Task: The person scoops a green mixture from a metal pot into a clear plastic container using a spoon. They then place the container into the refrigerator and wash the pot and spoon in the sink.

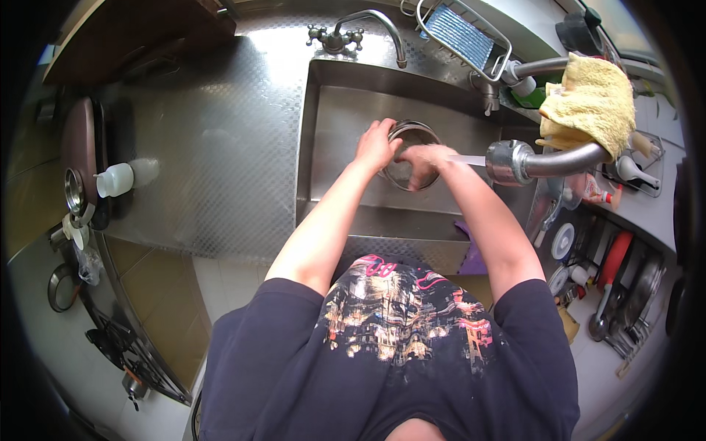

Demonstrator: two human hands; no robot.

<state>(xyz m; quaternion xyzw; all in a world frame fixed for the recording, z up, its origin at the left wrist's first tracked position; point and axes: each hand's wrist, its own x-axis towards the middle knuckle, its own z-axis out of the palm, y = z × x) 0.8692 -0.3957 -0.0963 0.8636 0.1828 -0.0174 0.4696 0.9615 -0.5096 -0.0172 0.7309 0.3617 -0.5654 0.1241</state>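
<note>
A round metal bowl [423,127] sits in the stainless steel sink [345,118], tilted or level I cannot tell. My left hand [379,144] grips its left rim, the thumb toward the inside. Inside the bowl's mouth is my right hand [422,162], slightly blurred, its fingers apart and pointing down. Nothing shows between those fingers. A stream of water [469,160] runs from the thick metal spout [508,162] and meets my right wrist. The bowl's bottom is partly hidden by my hand.
A curved faucet [398,49] with two cross handles stands behind the sink. A yellow towel [590,105] hangs over the spout's pipe. At upper right sits a wire rack [502,33] with a blue sponge cloth [459,37]. A white bottle [117,179] is on the left counter [220,165].
</note>
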